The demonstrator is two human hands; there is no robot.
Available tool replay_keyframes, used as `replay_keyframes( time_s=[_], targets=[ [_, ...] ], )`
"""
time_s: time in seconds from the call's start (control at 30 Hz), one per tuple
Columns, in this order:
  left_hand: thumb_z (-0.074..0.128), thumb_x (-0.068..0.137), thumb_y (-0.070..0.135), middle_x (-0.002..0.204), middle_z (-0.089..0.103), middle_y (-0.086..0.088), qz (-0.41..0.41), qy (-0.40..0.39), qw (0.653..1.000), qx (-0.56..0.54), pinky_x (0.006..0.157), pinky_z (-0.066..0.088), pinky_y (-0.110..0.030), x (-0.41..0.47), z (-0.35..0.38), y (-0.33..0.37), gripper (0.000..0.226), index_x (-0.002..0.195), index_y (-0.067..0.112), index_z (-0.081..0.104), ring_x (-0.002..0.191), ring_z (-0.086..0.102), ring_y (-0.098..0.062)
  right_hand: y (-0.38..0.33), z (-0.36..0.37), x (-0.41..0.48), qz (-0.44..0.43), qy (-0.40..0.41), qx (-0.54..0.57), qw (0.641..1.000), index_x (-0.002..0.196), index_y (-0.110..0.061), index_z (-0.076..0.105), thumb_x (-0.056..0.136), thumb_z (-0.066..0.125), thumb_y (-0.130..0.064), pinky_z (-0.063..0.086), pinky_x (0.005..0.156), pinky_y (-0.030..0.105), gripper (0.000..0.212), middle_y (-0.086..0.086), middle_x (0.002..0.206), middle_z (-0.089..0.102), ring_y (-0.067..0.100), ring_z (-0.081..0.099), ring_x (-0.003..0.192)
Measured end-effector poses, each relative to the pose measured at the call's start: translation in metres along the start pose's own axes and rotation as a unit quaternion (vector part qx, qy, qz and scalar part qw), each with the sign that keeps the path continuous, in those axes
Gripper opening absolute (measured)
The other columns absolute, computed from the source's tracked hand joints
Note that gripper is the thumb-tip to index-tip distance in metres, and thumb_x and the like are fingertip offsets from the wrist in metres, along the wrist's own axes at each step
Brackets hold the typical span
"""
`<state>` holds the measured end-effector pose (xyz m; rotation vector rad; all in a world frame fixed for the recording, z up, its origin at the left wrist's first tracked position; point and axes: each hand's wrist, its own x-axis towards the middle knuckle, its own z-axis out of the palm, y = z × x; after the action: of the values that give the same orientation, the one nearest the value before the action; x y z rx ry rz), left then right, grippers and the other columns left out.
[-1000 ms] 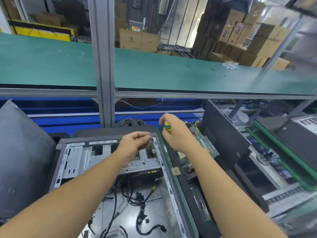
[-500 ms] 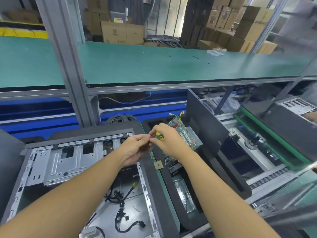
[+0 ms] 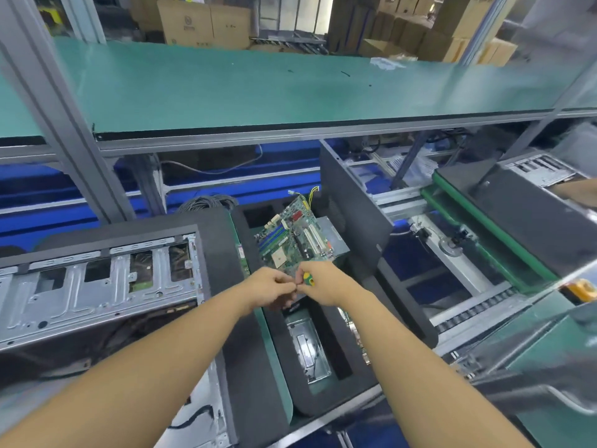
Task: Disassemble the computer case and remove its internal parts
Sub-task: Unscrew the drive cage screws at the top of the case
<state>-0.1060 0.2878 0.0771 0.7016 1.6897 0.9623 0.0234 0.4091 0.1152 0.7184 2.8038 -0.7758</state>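
The right hand (image 3: 326, 286) curls its fingers round a screwdriver (image 3: 307, 279); the left hand (image 3: 269, 287) pinches its tip, with the motherboard (image 3: 294, 240) just beyond.

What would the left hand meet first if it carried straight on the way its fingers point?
The right hand, which grips a yellow-green screwdriver. The left hand points right at it, and their fingertips seem to touch, though depth is hard to judge from this one view.

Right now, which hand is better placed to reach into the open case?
Left, probably: the left hand lies nearer the computer case, which sits to its left, while the right hand grips the screwdriver.
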Motion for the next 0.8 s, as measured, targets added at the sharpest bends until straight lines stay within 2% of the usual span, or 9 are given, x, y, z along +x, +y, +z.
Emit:
replay_keyframes(
  time_s=[0.1,0.2,0.33,0.47,0.53,0.63,0.7,0.73,0.8],
  targets=[
    [0.066,0.091,0.017,0.096,0.075,-0.007,0.02,0.018,0.977,0.211,0.076,0.049,-0.027,0.005,0.01,-0.012,0.016,0.1,0.013,0.078,0.078,0.061,-0.016,0.02,0.025,0.0,0.016,-0.066,-0.058,0.996,0.092,-0.024,0.063,0.09,0.063,-0.015,0.05,0.085,0.035,0.01,0.007,0.11,0.068,0.027,0.062,0.101],
    [0.061,0.093,0.018,0.109,0.075,-0.001,0.015,0.003,0.938,0.345,0.099,0.042,-0.022,0.003,0.013,-0.023,0.02,0.102,0.012,0.078,0.106,0.062,-0.014,0.034,0.048,-0.001,0.037,-0.112,-0.081,0.99,0.093,-0.022,0.062,0.089,0.058,-0.007,0.05,0.08,0.036,0.016,0.009,0.115,0.067,0.03,0.063,0.101],
    [0.057,0.095,0.014,0.114,0.07,-0.006,0.009,0.026,0.925,0.378,0.087,0.042,-0.017,-0.001,0.009,-0.031,0.022,0.103,0.009,0.077,0.095,0.06,-0.013,0.046,0.065,0.005,0.042,-0.147,-0.094,0.984,0.105,-0.015,0.068,0.09,0.058,-0.003,0.045,0.076,0.03,0.022,0.012,0.12,0.066,0.03,0.061,0.107],
    [0.056,0.095,0.016,0.116,0.071,0.001,0.002,0.039,0.925,0.377,0.09,0.044,-0.022,-0.003,0.003,-0.029,0.024,0.107,0.013,0.076,0.11,0.062,-0.017,0.048,0.063,0.01,0.051,-0.177,-0.104,0.977,0.126,-0.019,0.06,0.091,0.057,-0.006,0.04,0.072,0.029,0.037,0.012,0.13,0.059,0.03,0.061,0.107],
    [0.057,0.096,0.018,0.115,0.072,0.002,0.006,0.044,0.928,0.371,0.09,0.044,-0.021,-0.005,0.0,-0.024,0.023,0.108,0.015,0.076,0.109,0.063,-0.017,0.044,0.053,0.013,0.054,-0.177,-0.087,0.979,0.126,-0.02,0.055,0.09,0.058,-0.01,0.04,0.071,0.031,0.037,0.012,0.128,0.058,0.03,0.059,0.103],
    [0.059,0.096,0.018,0.103,0.075,0.0,0.023,0.08,0.94,0.331,0.086,0.05,-0.025,-0.009,-0.006,-0.017,0.017,0.102,0.015,0.075,0.096,0.068,-0.018,0.024,0.024,0.018,0.052,-0.164,-0.03,0.985,0.121,-0.017,0.05,0.09,0.06,-0.018,0.039,0.065,0.031,0.032,0.008,0.106,0.062,0.023,0.056,0.083],
    [0.058,0.098,0.018,0.079,0.075,0.0,0.044,0.118,0.957,0.262,0.061,0.052,-0.022,-0.013,-0.012,-0.009,0.015,0.09,0.014,0.07,0.065,0.07,-0.016,0.002,-0.002,0.023,0.039,-0.167,0.002,0.985,0.117,-0.02,0.046,0.092,0.058,-0.018,0.036,0.056,0.031,0.028,0.003,0.087,0.059,0.016,0.052,0.068],
    [0.057,0.099,0.021,0.066,0.072,0.001,0.057,0.15,0.958,0.237,0.049,0.046,-0.02,-0.016,-0.017,-0.002,0.018,0.086,0.015,0.068,0.049,0.065,-0.012,-0.01,-0.014,0.026,0.029,-0.162,0.013,0.986,0.116,-0.021,0.044,0.092,0.056,-0.015,0.036,0.055,0.031,0.027,0.004,0.085,0.059,0.017,0.051,0.065],
    [0.054,0.1,0.03,0.051,0.061,0.005,0.09,0.224,0.941,0.236,0.044,0.038,-0.02,-0.025,-0.03,0.011,0.027,0.082,0.018,0.069,0.039,0.053,-0.005,-0.037,-0.039,0.031,-0.002,-0.138,0.027,0.99,0.117,-0.022,0.041,0.094,0.051,-0.009,0.04,0.06,0.033,0.028,0.013,0.097,0.063,0.022,0.053,0.068]
  ],
)
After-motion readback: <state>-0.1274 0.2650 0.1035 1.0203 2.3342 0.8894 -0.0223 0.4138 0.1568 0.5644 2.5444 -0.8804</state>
